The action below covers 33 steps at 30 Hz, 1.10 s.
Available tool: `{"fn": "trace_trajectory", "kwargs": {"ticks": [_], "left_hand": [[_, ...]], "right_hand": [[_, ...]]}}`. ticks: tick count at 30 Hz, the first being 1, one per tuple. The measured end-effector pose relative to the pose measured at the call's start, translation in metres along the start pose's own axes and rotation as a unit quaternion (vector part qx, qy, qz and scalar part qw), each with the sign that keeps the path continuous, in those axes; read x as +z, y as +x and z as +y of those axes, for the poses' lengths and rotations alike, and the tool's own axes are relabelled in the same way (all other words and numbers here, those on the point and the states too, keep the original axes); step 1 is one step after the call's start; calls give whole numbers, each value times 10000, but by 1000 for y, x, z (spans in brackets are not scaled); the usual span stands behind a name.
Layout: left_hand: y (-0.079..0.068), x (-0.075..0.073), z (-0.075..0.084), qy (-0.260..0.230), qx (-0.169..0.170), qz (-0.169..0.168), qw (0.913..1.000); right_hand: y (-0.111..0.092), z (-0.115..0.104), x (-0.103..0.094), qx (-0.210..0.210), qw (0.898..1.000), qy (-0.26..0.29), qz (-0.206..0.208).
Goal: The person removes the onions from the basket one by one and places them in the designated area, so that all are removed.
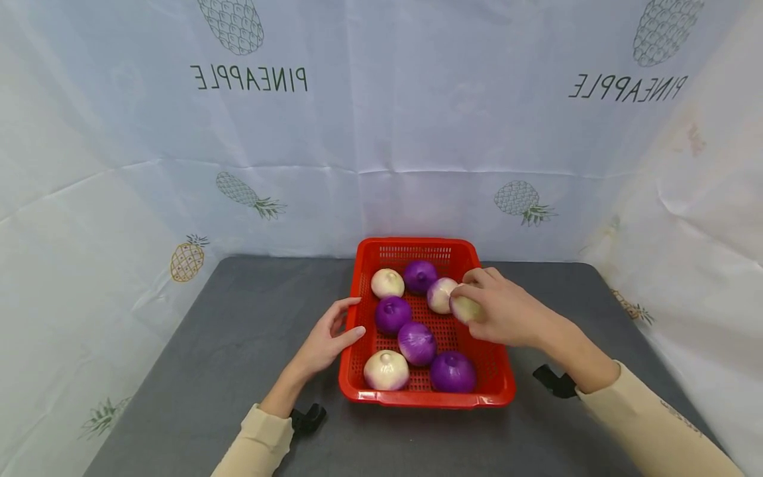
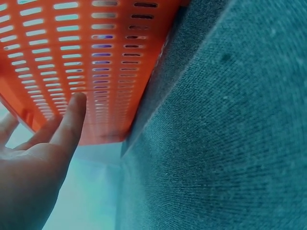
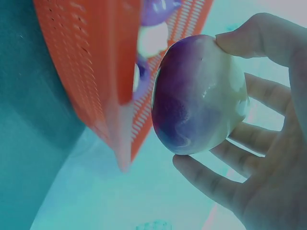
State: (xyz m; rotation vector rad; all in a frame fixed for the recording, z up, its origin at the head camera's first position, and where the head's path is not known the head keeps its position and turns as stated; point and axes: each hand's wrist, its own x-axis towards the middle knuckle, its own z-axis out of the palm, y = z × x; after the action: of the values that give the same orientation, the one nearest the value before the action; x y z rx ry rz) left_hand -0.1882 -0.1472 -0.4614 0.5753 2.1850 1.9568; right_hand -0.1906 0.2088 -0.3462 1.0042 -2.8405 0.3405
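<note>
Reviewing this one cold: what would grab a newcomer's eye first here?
Most likely the bright red basket on the dark grey table, holding glossy purple onions and paler onions. Next, the right hand grips a pale-and-purple onion at the basket's right side, while the left hand is at its left rim. Behind, mirrored "PINEAPPLE" lettering runs across the pale cloth.

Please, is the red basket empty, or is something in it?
Not empty: the head view shows seven onions in the basket; the right grip holds one more onion.
</note>
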Motion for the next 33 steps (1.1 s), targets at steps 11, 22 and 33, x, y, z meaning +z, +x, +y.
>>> {"fn": "trace_trajectory", "kwargs": {"ticks": [11,22,33], "left_hand": [[-1,1,2,-25,-44,-70,10000],[0,2,3,-57,71,-17,10000],[0,1,0,10,90,7,10000]], "right_hand": [[-1,17,-26,591,9975,-35,373],[9,50,-27,1051,9936,7,409],[9,93,7,1567,9872,32,288]]}}
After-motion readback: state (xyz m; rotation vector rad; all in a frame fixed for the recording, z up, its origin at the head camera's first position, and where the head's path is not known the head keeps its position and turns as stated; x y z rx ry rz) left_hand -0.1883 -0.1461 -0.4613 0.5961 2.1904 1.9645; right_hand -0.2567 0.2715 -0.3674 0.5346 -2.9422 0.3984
